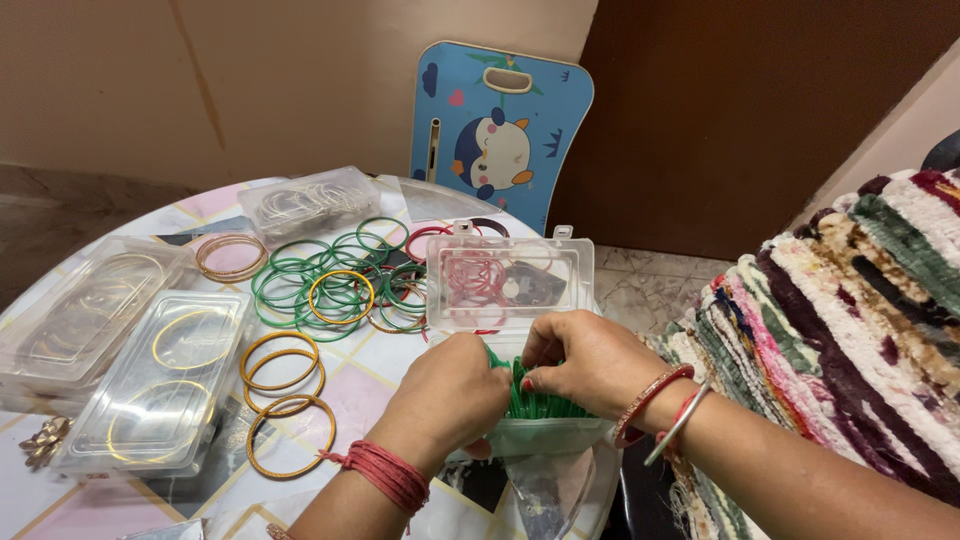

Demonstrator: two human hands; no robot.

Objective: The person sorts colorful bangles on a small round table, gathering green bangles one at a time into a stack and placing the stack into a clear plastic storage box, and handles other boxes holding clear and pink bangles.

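A row of green bangles (540,400) stands on edge inside a clear box (545,436) at the near edge of the desk (385,365), the box's lid (510,272) propped open behind it. Both hands close on that row from above. The left hand (450,393) curls its grip over the left end of the stack, fingers pressed to the bangles. The right hand (590,360) pinches the top of the row, fingertips tucked among the rings; how many it has hold of cannot be told.

To seat such a row well, it seems best to keep the rings upright and pressed together from both ends, so none tilts or slips out, and to steady the box, which sits close to the desk's rim.

Further out, loose green bangles (320,280) lie in a heap with a gold one among them. Three gold bangles (285,395) lie flat to the left, beside shut clear cases (160,385). A striped rug (850,330) lies to the right.
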